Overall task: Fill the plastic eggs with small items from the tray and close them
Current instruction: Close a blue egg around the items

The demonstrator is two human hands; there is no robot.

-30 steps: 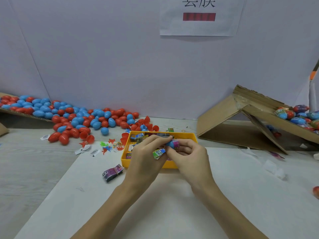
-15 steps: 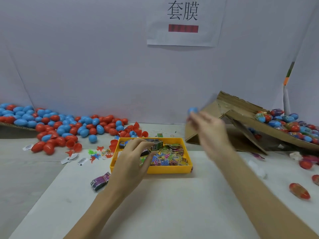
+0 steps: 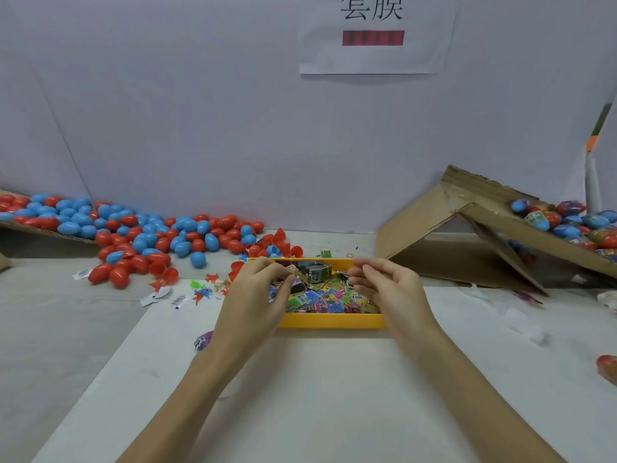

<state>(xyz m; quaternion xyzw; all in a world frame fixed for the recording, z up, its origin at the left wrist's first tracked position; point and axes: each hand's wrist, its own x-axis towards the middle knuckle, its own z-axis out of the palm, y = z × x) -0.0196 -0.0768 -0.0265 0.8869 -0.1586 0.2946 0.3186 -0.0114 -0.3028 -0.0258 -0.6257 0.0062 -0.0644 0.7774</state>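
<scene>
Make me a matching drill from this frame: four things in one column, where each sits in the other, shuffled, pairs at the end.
Things:
1. yellow tray
2. plain red and blue eggs
3. cardboard ramp
4. paper sign

Places:
A. on the back wall, top centre
B. right side, carrying wrapped eggs
C. heaped on the left
D. centre, between both hands

Pairs: 1-D, 2-C, 3-B, 4-A

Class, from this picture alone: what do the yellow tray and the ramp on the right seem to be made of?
Yellow tray: probably plastic; even colour, smooth moulded wall with a slight sheen.
Ramp: corrugated cardboard; matt brown, with ragged torn edges and creased folds.
</scene>
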